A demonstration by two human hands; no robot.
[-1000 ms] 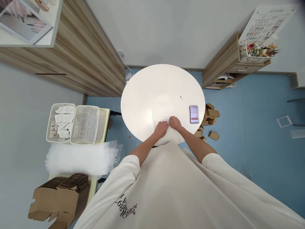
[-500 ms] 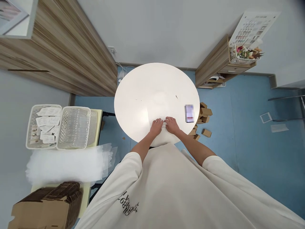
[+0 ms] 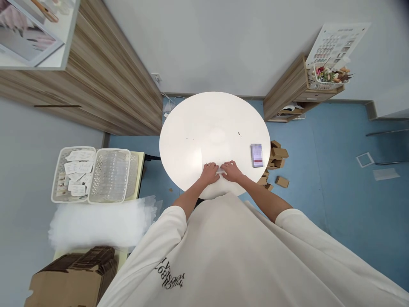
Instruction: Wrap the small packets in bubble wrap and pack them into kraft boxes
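Observation:
My left hand [image 3: 210, 172] and my right hand [image 3: 231, 171] are close together over the near part of a round white table [image 3: 220, 111]. Their fingers are curled around the two ends of a small whitish, see-through piece [image 3: 220, 171]. Only its middle shows between the hands; the rest is hidden, so its kind cannot be made out. A phone-like flat thing [image 3: 257, 155], its face blurred, lies on the table to the right of my right hand.
At left stand two white baskets [image 3: 108, 199], one holding white cards, beside a pile of clear bags [image 3: 102, 224] and folded cardboard boxes [image 3: 67, 285]. Small brown boxes [image 3: 282, 182] lie on the floor at right. A wooden cabinet [image 3: 124, 76] rises at back left.
The camera view has shifted slightly. My hands have drawn a little nearer to my body and turned, and more of the whitish piece shows between them.

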